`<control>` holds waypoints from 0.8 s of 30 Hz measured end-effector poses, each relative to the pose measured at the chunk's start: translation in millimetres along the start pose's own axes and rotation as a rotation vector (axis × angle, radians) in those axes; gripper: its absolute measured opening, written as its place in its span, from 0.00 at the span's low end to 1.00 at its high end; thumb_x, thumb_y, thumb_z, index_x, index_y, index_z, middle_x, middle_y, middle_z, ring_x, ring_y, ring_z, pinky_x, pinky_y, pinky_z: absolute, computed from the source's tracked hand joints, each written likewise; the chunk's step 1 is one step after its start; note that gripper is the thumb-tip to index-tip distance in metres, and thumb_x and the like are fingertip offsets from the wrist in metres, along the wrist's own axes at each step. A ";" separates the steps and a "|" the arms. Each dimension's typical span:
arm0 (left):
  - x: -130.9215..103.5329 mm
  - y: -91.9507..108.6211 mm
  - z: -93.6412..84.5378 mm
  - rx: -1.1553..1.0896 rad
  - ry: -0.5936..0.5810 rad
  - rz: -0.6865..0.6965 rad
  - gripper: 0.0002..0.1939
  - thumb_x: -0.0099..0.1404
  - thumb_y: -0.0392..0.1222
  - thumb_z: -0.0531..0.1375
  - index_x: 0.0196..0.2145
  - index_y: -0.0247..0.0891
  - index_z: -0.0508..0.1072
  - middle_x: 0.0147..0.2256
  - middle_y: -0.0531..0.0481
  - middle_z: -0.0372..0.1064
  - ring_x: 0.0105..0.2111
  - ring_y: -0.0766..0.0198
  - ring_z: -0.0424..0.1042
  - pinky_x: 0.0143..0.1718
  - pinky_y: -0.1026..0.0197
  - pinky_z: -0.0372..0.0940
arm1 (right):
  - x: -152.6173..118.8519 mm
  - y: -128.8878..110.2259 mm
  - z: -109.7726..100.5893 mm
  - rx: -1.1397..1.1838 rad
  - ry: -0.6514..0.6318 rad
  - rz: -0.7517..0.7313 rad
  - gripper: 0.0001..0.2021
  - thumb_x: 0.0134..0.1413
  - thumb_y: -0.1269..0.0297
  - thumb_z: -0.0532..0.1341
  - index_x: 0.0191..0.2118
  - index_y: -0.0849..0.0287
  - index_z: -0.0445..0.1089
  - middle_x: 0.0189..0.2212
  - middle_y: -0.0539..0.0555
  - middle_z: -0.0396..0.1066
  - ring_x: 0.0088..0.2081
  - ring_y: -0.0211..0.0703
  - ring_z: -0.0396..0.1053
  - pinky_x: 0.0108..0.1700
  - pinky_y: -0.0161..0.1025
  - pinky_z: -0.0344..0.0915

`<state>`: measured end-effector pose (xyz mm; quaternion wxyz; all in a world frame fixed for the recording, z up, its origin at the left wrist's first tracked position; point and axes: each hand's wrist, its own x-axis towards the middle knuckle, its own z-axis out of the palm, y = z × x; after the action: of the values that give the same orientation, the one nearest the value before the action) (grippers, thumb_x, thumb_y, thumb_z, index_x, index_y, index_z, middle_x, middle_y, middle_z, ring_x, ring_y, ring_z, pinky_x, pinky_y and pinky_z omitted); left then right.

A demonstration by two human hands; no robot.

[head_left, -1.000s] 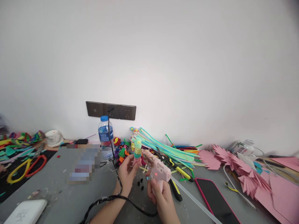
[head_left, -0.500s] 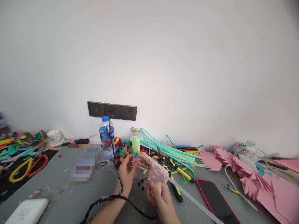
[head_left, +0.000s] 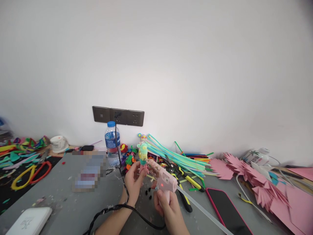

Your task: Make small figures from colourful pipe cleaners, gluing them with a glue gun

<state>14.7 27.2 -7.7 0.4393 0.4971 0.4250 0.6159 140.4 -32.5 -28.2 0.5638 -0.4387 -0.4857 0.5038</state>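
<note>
My left hand [head_left: 134,182] pinches the pink lower end of a small pipe-cleaner figure [head_left: 143,153], held upright, with green, yellow and teal sections above. Wrapped round the handle of a pink glue gun [head_left: 166,180] is my right hand [head_left: 166,204]. The gun's nozzle end, crusted with residue, points up and left at the figure's lower part; whether the tip touches it I cannot tell. A red light glows on the gun's side. From its back a long translucent glue stick [head_left: 202,210] slopes down to the right. A black cord [head_left: 144,220] crosses over my left forearm.
Behind my hands stand a water bottle [head_left: 112,143] and a bundle of pipe cleaners [head_left: 176,155]. Yellow-black pliers [head_left: 187,179], a phone [head_left: 228,210] and folded pink paper [head_left: 269,195] lie to the right. Scissors [head_left: 31,176] and a white device [head_left: 30,220] are at left.
The view shifts slightly, moving everything a few pixels right. The figure turns or tilts a little in my left hand; both grips stay the same.
</note>
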 end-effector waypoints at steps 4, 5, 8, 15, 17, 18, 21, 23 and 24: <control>0.3 -1.1 0.6 0.015 0.024 0.017 0.20 0.55 0.54 0.64 0.37 0.36 0.75 0.26 0.48 0.75 0.23 0.62 0.72 0.20 0.68 0.64 | -0.3 -1.6 1.1 -0.008 0.010 0.002 0.26 0.53 0.39 0.57 0.37 0.62 0.67 0.12 0.41 0.51 0.15 0.30 0.42 0.18 0.30 0.44; 0.5 -1.1 0.9 0.020 0.028 0.024 0.19 0.55 0.54 0.64 0.37 0.36 0.75 0.26 0.48 0.75 0.23 0.62 0.72 0.20 0.67 0.65 | -0.4 -1.8 1.6 -0.005 0.015 0.003 0.26 0.52 0.39 0.57 0.37 0.62 0.67 0.12 0.41 0.50 0.15 0.30 0.42 0.18 0.30 0.44; 1.0 -0.8 0.9 0.042 0.024 0.038 0.19 0.56 0.54 0.63 0.37 0.36 0.75 0.26 0.49 0.75 0.23 0.61 0.72 0.22 0.67 0.66 | -0.1 -0.8 2.7 0.004 0.023 -0.001 0.27 0.52 0.39 0.57 0.37 0.63 0.68 0.11 0.40 0.49 0.15 0.30 0.41 0.17 0.30 0.44; 1.1 -5.1 -1.9 0.035 -0.007 0.033 0.19 0.57 0.54 0.63 0.39 0.35 0.74 0.29 0.47 0.76 0.27 0.60 0.73 0.24 0.66 0.67 | -0.1 1.1 1.4 0.003 0.005 -0.010 0.26 0.54 0.41 0.57 0.38 0.63 0.66 0.12 0.40 0.50 0.15 0.30 0.41 0.18 0.30 0.44; 1.0 -5.7 -2.1 0.028 -0.012 0.037 0.19 0.57 0.53 0.63 0.39 0.35 0.74 0.30 0.46 0.76 0.27 0.60 0.73 0.24 0.66 0.67 | -0.4 0.6 0.9 -0.003 -0.010 -0.014 0.25 0.55 0.41 0.56 0.39 0.63 0.66 0.12 0.40 0.50 0.15 0.30 0.41 0.18 0.30 0.44; 0.9 -5.5 -2.1 0.026 -0.017 0.039 0.19 0.57 0.53 0.63 0.40 0.35 0.74 0.30 0.46 0.76 0.27 0.60 0.73 0.24 0.66 0.67 | -0.4 0.4 0.7 -0.005 -0.018 -0.016 0.25 0.55 0.41 0.56 0.38 0.63 0.66 0.12 0.40 0.51 0.15 0.30 0.41 0.18 0.30 0.44; 0.7 -3.9 -1.8 0.020 -0.017 0.038 0.18 0.58 0.52 0.62 0.40 0.35 0.74 0.29 0.47 0.75 0.26 0.61 0.73 0.23 0.67 0.66 | -0.1 0.4 1.0 -0.008 -0.017 -0.022 0.25 0.55 0.40 0.56 0.37 0.62 0.66 0.12 0.41 0.51 0.15 0.30 0.41 0.18 0.30 0.43; 0.8 -3.0 -1.6 0.021 -0.001 0.035 0.18 0.57 0.52 0.63 0.39 0.35 0.75 0.29 0.48 0.75 0.24 0.62 0.72 0.22 0.67 0.65 | 0.3 0.5 1.4 -0.014 -0.004 -0.023 0.25 0.54 0.40 0.55 0.37 0.62 0.66 0.11 0.40 0.50 0.14 0.30 0.41 0.18 0.30 0.43; 1.0 -2.8 -1.4 0.022 0.003 0.033 0.18 0.57 0.52 0.63 0.39 0.35 0.75 0.28 0.48 0.74 0.24 0.63 0.71 0.22 0.68 0.65 | 0.4 0.4 1.5 -0.018 0.001 -0.024 0.25 0.54 0.40 0.55 0.37 0.62 0.66 0.11 0.40 0.50 0.14 0.30 0.40 0.18 0.30 0.43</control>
<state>13.5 28.7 -10.3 0.4230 0.5077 0.4240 0.6193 138.9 -32.1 -28.4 0.5660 -0.4384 -0.4950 0.4924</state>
